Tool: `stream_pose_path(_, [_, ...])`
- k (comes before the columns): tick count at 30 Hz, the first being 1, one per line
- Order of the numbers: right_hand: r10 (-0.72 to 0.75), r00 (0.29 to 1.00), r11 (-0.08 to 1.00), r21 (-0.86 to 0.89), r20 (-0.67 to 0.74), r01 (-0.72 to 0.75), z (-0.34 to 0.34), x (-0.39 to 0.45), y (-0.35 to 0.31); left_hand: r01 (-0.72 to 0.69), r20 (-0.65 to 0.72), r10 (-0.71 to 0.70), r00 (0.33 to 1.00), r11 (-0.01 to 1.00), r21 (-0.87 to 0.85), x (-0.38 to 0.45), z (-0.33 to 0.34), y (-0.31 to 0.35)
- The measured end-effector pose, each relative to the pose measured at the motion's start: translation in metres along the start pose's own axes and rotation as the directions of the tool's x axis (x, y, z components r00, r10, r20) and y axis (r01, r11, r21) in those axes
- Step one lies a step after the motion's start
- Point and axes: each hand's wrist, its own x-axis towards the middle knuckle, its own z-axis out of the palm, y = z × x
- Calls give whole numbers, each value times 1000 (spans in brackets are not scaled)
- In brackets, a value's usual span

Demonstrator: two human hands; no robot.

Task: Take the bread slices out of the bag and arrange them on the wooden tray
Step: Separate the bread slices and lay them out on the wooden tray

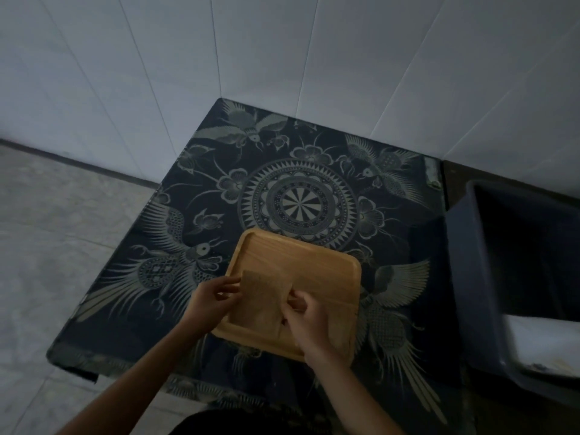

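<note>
I pinch the bread bag (265, 296) from both sides, left hand (212, 298) and right hand (306, 315) clamped on it, just above the wooden tray (314, 265). I should hold it steady and slide slices out gently.

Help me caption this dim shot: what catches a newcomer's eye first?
The pale wooden tray glows at the centre of a dark cloth patterned with birds and a round medallion. Over the tray's near half, the left hand and right hand hold a bread slice between them.
</note>
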Motion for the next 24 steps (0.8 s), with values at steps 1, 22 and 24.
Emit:
stream_pose_path(1, [3,1000,1000,-10,7,-2,5,2,0,1,-11,-1,1000,1000,23,1,-2,-3])
stream_pose_path(22, [-31,999,904,-427,-29,15,46,25,13,-55,-141,115,983,928,369,0,-2,-13])
stream_pose_path(24, [-44,998,897,-441,-38,23,47,25,14,-35,-131,92,987,923,383,0,-2,-10])
